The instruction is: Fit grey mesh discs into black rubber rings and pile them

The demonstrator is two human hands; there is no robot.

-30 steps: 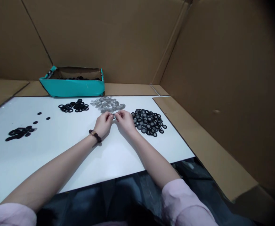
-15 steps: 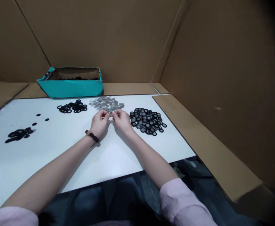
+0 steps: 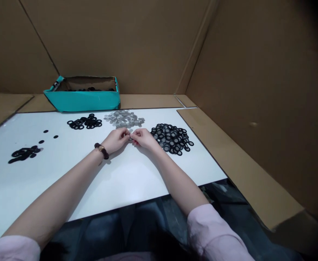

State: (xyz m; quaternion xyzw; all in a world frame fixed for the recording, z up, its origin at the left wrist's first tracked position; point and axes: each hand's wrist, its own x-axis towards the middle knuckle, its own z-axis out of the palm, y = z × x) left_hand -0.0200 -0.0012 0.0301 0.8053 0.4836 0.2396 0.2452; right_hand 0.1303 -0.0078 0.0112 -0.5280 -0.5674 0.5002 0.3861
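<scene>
My left hand (image 3: 118,138) and my right hand (image 3: 143,138) meet above the white board, fingertips pinched together on a small black ring (image 3: 130,138). Fingers cover most of that ring, so I cannot tell whether a disc sits in it. Just beyond the fingers lies a spread of grey translucent discs (image 3: 125,119). A heap of black rings with grey centres (image 3: 172,138) is close to my right hand, on its right. Farther left is a loose group of open black rings (image 3: 85,122).
A teal box (image 3: 85,101) holding black pieces stands at the back. More black pieces (image 3: 25,153) lie at the left of the white board (image 3: 115,188), a few scattered singly. Cardboard walls (image 3: 257,90) rise behind and on the right.
My hands stay together over the same spot, with fingers shifting around the small ring. My left wrist has turned and moved slightly left. The piles look unchanged.
</scene>
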